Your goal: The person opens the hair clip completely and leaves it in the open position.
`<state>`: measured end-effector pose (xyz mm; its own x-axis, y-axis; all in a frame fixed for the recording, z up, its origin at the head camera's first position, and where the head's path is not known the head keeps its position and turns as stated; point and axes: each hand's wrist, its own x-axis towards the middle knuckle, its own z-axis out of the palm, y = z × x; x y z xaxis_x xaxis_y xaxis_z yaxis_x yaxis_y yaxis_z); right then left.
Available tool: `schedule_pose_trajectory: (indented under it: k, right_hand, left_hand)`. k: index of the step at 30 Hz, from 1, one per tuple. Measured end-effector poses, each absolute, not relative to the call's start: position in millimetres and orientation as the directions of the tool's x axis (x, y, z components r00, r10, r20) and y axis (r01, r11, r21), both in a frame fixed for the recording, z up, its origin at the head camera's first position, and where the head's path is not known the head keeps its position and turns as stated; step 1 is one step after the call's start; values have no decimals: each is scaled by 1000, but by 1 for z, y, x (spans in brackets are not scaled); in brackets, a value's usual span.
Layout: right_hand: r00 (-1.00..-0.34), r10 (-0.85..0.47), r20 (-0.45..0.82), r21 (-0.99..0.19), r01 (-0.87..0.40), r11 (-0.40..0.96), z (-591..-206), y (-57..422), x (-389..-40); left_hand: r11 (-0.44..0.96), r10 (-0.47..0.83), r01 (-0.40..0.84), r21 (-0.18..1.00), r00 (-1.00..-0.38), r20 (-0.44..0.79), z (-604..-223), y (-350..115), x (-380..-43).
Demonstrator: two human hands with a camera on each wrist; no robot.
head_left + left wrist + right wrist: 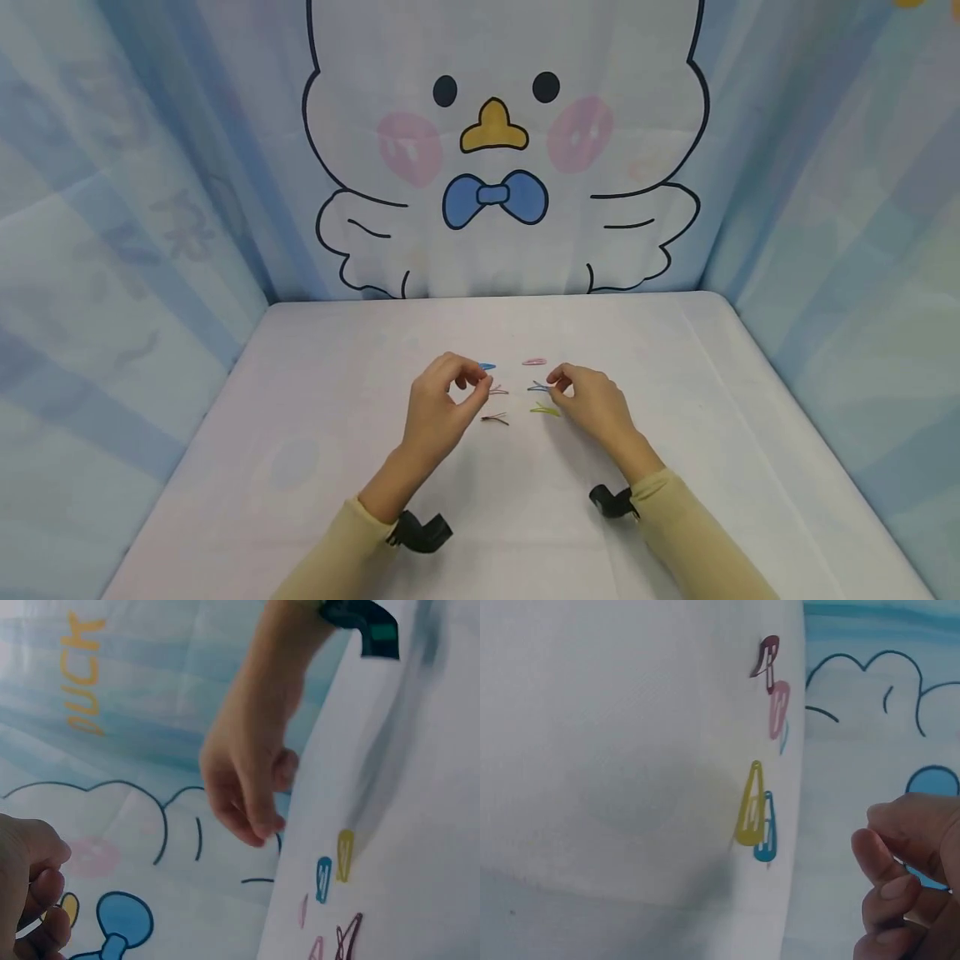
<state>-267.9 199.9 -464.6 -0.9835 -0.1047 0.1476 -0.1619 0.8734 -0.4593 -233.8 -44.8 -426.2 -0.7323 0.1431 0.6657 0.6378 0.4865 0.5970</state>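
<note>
Two rows of snap hair clips lie on the white table. My left hand hovers over the left row, thumb and index finger close together and nothing visible between them. Around its fingertips are a blue clip, partly hidden, and a pink clip; a dark red clip lies nearer me. My right hand hangs above the right row, fingers loosely bent, with nothing visible in it. Its fingertips overlap the end of another blue clip. Beside that lie a yellow clip and a second pink clip.
A curtain with a duck print hangs behind the table's far edge, with blue patterned curtains at both sides. Black wrist cameras sit at both cuffs. The white tablecloth spreads around the clips.
</note>
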Motion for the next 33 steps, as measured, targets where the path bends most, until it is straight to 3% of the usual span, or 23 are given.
schedule_pose_trajectory:
  k: [13, 33]
  right_hand:
    - [-896, -215, 388, -449, -388, 805, -401, 173, -222]
    - [-632, -308, 711, -303, -671, 677, -341, 162, -144]
  left_hand:
    - [588, 143, 445, 676, -879, 454, -471, -41, -282]
    - [740, 82, 205, 641, -973, 217, -521, -35, -334]
